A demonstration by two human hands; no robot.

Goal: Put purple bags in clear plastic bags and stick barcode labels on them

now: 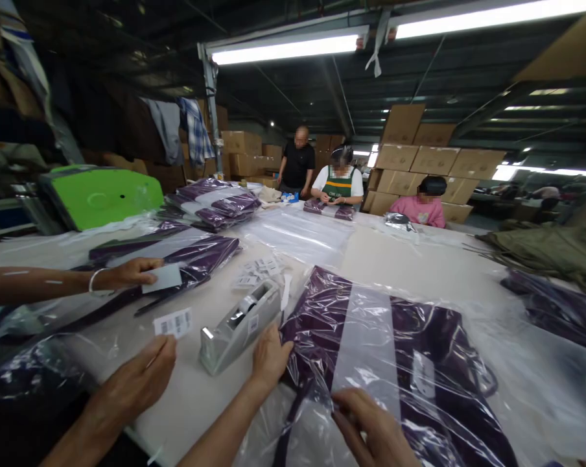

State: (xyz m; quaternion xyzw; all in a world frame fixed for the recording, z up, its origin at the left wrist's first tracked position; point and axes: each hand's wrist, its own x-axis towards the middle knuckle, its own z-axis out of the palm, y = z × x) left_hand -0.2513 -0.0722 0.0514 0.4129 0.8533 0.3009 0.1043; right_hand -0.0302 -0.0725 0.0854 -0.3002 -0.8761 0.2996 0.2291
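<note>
A folded dark purple garment in a clear plastic bag [365, 324] lies in front of me, with a pale strip down its middle. My left hand [269, 357] grips the bag's left edge, beside the grey tape dispenser [242, 324]. At the near edge, my right hand [371, 425] pinches the clear plastic between thumb and fingers. From the left, a co-worker's hand [137, 376] holds a barcode label [174, 323]. Another hand with a bracelet [122, 274] holds a pale card [163, 277]. More barcode labels [258, 269] lie behind the dispenser.
Bagged purple garments [215, 201] are stacked at the back left, near a green panel [103, 194]. Clear plastic bags [297, 230] lie mid-table. Several people are across the table, before stacked cartons [395, 159]. Olive fabric [546, 250] lies at the right.
</note>
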